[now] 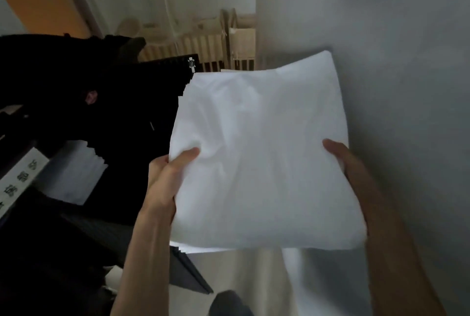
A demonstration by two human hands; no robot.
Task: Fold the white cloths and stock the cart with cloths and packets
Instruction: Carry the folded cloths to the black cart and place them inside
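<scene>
A folded white cloth [262, 158] hangs flat in the air in front of me, held by both hands. My left hand [165, 178] grips its left edge, thumb on top and fingers hidden beneath. At the cloth's right edge my right hand [343, 160] holds it the same way, thumb lying on the upper face. The dark cart [106, 117] stands to the left, its near corner just under the cloth's left side. A stack of white cloths [73, 173] lies on a lower level of the cart.
A grey wall [407, 87] runs close along the right. Wooden slatted furniture [216, 43] stands at the back behind a sheer curtain. A white label with dark characters [20, 178] sits on the cart's left side. My dark shoe [229, 303] shows at the bottom.
</scene>
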